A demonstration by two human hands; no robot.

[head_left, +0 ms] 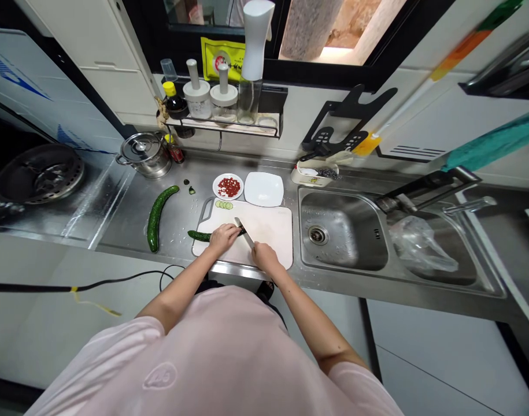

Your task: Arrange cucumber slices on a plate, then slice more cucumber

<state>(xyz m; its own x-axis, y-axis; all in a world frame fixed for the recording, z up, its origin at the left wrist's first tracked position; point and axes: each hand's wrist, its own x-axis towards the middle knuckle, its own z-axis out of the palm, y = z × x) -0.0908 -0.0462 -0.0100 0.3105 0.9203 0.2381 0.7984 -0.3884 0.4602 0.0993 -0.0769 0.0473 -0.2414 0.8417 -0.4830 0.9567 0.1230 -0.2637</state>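
The left hand [224,238] is curling narrowly over a dark green cucumber [199,235], pinning it to the white cutting board [268,228] to keep it from rolling. The right hand [266,258] is closing around a kitchen knife [245,233], hiding its handle and angling the blade in beside the left hand. Round cucumber slices [224,204] are resting at the board's far edge, away from the blade. A longer cucumber [157,218] is lying left of the board, while a plate of chopped red chilli [228,187] and a white plate [263,189] are sitting just beyond it, and a steel sink [340,231] is lying to its right.
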